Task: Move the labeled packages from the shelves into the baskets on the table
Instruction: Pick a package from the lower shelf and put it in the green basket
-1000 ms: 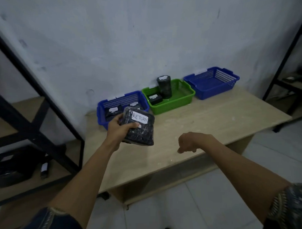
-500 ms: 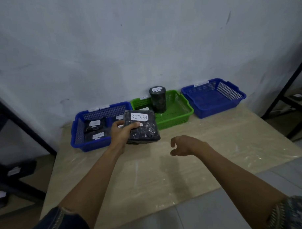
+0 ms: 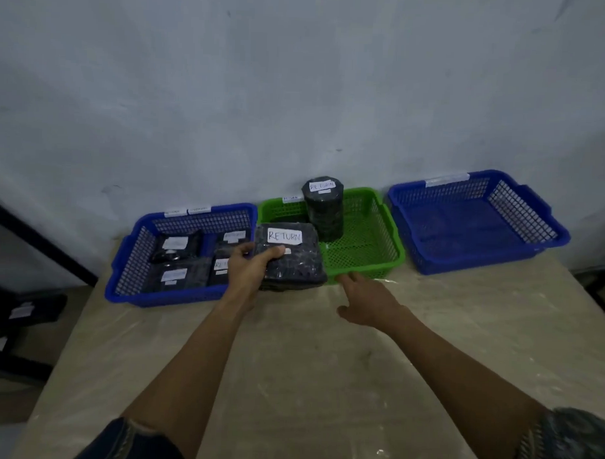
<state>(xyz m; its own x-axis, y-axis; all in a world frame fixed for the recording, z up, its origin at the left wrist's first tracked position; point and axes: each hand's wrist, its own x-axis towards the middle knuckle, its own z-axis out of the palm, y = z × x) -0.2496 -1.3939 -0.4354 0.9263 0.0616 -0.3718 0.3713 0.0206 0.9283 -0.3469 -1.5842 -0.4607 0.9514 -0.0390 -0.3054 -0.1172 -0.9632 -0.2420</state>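
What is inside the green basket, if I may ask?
A black cylinder labelled RETURN stands upright in the green basket; the held flat package hides its left part.

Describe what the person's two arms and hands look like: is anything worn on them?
Both hands are bare: the left hand and the right hand show no gloves, and I see no ring or watch. The left sleeve is dark blue with a paler patterned hem; the right sleeve is dark with a fine grey-green print.
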